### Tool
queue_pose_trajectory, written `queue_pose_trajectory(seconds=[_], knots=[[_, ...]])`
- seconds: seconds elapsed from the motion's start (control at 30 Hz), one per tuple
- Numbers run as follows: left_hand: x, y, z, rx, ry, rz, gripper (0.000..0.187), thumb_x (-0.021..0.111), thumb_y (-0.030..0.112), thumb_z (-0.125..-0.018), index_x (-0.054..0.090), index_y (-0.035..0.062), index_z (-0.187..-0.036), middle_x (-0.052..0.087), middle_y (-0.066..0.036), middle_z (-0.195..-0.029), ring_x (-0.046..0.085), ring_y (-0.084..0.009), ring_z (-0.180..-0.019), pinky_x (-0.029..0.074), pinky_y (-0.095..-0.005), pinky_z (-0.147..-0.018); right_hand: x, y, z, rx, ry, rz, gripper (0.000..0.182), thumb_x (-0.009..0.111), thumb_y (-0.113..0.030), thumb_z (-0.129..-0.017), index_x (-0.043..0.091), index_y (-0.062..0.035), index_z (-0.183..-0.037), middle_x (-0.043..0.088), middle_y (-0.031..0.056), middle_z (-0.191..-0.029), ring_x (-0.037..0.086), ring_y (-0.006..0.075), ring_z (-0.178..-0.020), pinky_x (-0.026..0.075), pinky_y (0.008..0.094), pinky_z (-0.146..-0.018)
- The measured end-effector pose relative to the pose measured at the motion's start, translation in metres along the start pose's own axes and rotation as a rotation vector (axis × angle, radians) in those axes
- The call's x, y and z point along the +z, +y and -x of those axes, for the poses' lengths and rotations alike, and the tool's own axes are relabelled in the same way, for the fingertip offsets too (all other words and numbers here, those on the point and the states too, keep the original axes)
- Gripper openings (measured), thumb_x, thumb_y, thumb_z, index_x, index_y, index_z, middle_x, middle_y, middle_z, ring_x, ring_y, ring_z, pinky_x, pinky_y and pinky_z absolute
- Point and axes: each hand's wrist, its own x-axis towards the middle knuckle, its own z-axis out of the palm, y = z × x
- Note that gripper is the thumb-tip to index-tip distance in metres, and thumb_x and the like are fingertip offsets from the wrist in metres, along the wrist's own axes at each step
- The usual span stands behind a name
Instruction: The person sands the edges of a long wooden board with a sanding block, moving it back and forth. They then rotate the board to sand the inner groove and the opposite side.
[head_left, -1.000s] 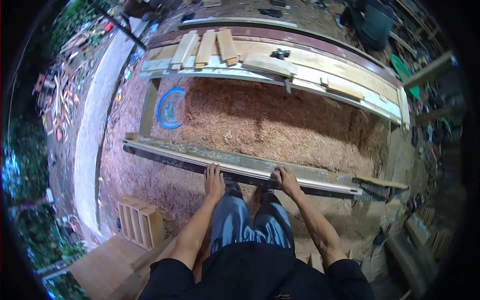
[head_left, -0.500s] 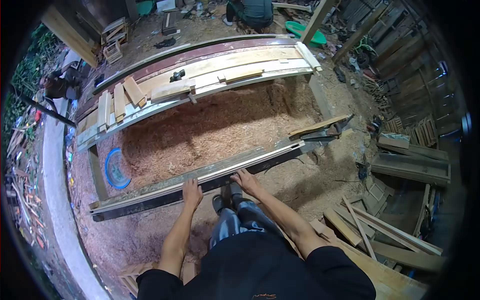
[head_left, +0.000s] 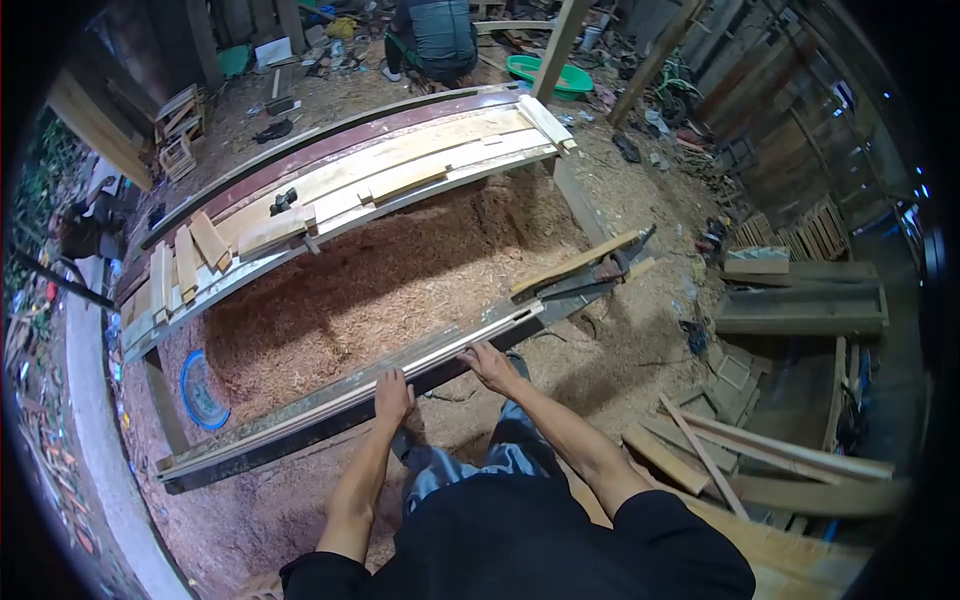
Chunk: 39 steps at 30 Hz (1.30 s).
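Note:
Long pale wood strips (head_left: 330,407) lie along the near beam (head_left: 290,438) of a low wooden frame. My left hand (head_left: 394,397) rests on the strips near their middle, its fingers bent over the edge. To the right of it, my right hand (head_left: 487,366) holds the same strips, with the thumb on the near side and fingers over the top. A hand saw (head_left: 607,270) lies at the beam's right end, beside a yellowish board (head_left: 575,262).
Beyond a bed of shavings (head_left: 370,290), a bench (head_left: 350,190) carries boards and short pieces. A blue-rimmed basin (head_left: 205,390) stands left. Lumber (head_left: 760,445) lies right. Another person (head_left: 432,40) crouches at the back, near a green basin (head_left: 568,80).
The view has shifted, so the bench and frame appear farther left. Both hands remain on the strips. My feet and legs are farther apart.

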Motion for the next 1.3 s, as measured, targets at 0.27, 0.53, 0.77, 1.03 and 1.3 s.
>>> queue_pose_trajectory(seconds=[0.27, 0.53, 0.77, 1.03, 1.3], knots=[[0.041, 0.117, -0.068, -0.006, 0.021, -0.077, 0.051, 0.067, 0.011, -0.069, 0.051, -0.0050, -0.115, 0.052, -0.019, -0.105, 0.049, -0.0345, -0.103, 0.042, -0.0413, -0.092, -0.048, 0.112, -0.050, 0.063, 0.000, -0.184, 0.032, 0.056, -0.029, -0.096, 0.060, -0.0008, -0.111, 0.064, 0.0224, -0.098, 0.062, 0.0383, -0.096, 0.048, 0.0412, -0.085], [0.065, 0.216, -0.121, -0.043, 0.000, -0.009, 0.055, 0.060, 0.014, -0.078, 0.047, -0.0029, -0.129, 0.051, -0.018, -0.129, 0.044, -0.0322, -0.126, 0.033, -0.0476, -0.109, -0.093, 0.147, -0.082, 0.075, -0.246, -0.193, 0.038, 0.056, -0.034, -0.095, 0.058, 0.0000, -0.113, 0.063, 0.0246, -0.103, 0.061, 0.0394, -0.100, 0.047, 0.0427, -0.087], [0.047, 0.178, -0.087, -0.240, 0.023, -0.026, 0.047, 0.058, 0.019, -0.082, 0.052, 0.0017, -0.126, 0.051, -0.010, -0.128, 0.045, -0.0279, -0.124, 0.029, -0.0506, -0.111, -0.099, 0.130, -0.104, 0.082, -0.497, 0.005, 0.042, 0.054, -0.037, -0.094, 0.055, -0.0009, -0.115, 0.062, 0.0275, -0.105, 0.059, 0.0431, -0.103, 0.046, 0.0444, -0.087], [0.029, 0.072, -0.006, -0.658, 0.234, -0.208, 0.038, 0.053, 0.021, -0.088, 0.058, 0.0032, -0.121, 0.056, -0.012, -0.126, 0.044, -0.0290, -0.126, 0.026, -0.0521, -0.111, -0.053, 0.104, -0.123, -0.182, -0.802, 0.045, 0.038, 0.054, -0.032, -0.095, 0.057, -0.0012, -0.117, 0.063, 0.0262, -0.105, 0.061, 0.0406, -0.102, 0.046, 0.0438, -0.089], [0.039, 0.155, -0.065, -0.611, 0.260, 0.002, 0.035, 0.055, 0.020, -0.087, 0.060, 0.0022, -0.117, 0.057, -0.014, -0.119, 0.044, -0.0319, -0.124, 0.028, -0.0495, -0.110, -0.058, 0.122, -0.169, -0.114, -0.997, 0.014, 0.049, 0.048, -0.042, -0.096, 0.054, -0.0023, -0.124, 0.063, 0.0234, -0.111, 0.060, 0.0352, -0.108, 0.044, 0.0402, -0.093]])
